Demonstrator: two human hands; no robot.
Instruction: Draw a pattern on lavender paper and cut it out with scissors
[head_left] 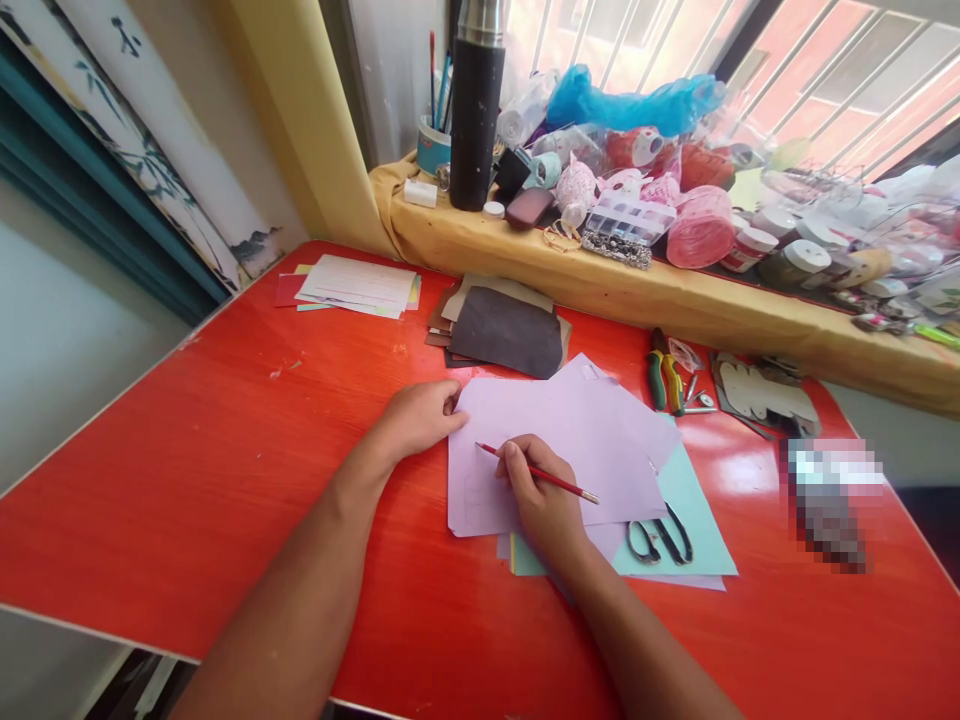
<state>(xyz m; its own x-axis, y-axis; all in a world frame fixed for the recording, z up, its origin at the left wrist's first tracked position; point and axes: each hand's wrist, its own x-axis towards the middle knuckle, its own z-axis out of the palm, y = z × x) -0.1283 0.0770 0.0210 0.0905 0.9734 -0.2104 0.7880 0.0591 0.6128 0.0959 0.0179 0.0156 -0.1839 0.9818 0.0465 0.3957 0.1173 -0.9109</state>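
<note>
A light purple sheet of paper (555,420) lies on the red table, with faint pencil lines near its left side. My left hand (426,418) pinches the sheet's left edge between thumb and curled fingers. Over the middle of the sheet, my right hand (541,485) holds a red pencil (559,482), its tip pointing left at the paper. Beneath the sheet are more purple paper and a green sheet (701,520). Dark-handled scissors (660,540) rest on the green sheet, right of my right wrist, their blades hidden.
Behind the paper lie dark and brown leather-like pieces (506,328). White cards (356,285) sit at the back left of the red table (187,480). Pliers (664,375) and grey cut pieces (769,395) are at the right. A black bottle (476,120) stands on the cluttered sill.
</note>
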